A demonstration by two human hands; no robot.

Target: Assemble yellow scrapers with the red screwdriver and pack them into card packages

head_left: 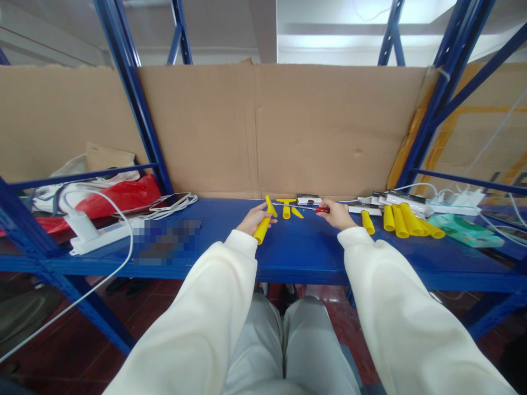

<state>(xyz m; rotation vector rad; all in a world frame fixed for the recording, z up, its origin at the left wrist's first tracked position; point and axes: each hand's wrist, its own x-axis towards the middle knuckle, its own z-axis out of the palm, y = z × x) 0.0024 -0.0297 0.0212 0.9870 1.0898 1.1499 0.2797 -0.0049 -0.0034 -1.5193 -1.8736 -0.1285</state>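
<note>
My left hand (pixel 252 220) is wrapped round a yellow T-shaped tool (pixel 261 230), with a round handle and a flat cross-piece like a small scraper. Its handle end points down toward me. In my right hand (pixel 338 214) is a screwdriver with a red handle (pixel 323 209). The thin shaft runs left, toward the yellow tool's head; whether its tip touches the head is too small to tell. Between my hands, a second yellow T-shaped tool (pixel 286 212) and a small flat yellow piece (pixel 297 213) lie on the blue shelf (pixel 300 252).
Several yellow tube handles (pixel 405 220) lie to the right, with one yellow handle (pixel 368 222) nearer my right hand. Beyond are small boxes (pixel 405 202) and a green soft packet (pixel 465 230). A power strip (pixel 99 236) with a white cable stands left. Cardboard (pixel 321 131) closes the back.
</note>
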